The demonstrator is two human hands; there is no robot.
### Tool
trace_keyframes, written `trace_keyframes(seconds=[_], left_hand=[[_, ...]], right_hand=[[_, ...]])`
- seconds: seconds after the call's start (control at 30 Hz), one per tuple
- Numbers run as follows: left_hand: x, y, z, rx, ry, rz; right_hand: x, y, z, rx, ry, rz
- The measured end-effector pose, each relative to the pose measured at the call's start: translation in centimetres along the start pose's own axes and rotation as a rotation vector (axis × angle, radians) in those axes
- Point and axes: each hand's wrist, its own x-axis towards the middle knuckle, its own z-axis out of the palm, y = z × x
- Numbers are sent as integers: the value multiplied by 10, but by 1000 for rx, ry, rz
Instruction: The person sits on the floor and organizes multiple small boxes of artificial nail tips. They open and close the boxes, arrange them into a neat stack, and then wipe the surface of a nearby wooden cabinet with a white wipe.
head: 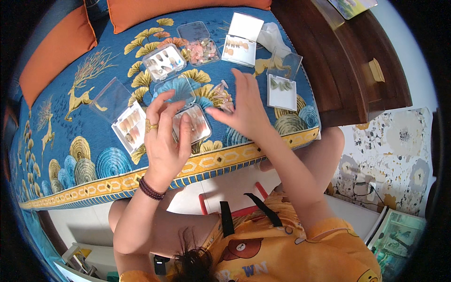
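Observation:
My left hand (pixel 165 137), with a gold ring and dark bead bracelet, hovers over the left side of a clear-lidded plastic case (pixel 201 123) of press-on nails. Its fingers are spread and I see nothing between them. The case's lid (pixel 176 90) stands open behind it. To the right, my right hand (pixel 248 112) is raised with thumb and fingers apart, beside a loose heap of pale artificial nails (pixel 222 97). The heap is partly hidden by that hand. Left of my left hand lies an open white box (pixel 130 128) of beige and pink nails.
Farther back stand a shut case of nails (pixel 165 62), an open case of pink pieces (pixel 203 52) and a white box (pixel 239 49). Another box (pixel 282 93) holds green nails. A crumpled translucent bag (pixel 273 37) lies near the dark wooden armrest (pixel 317 63). Orange cushions (pixel 56 53) border the blue patterned cover (pixel 116 88).

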Motion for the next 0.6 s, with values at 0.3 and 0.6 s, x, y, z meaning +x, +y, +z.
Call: trace_keyframes(seconds=[0.3, 0.6], left_hand=[[2, 2, -3, 18, -30, -8], [-2, -1, 2, 19, -21, 40]], right_hand=[[36, 16, 24, -220, -108, -177], [34, 9, 40, -349, -32, -256]])
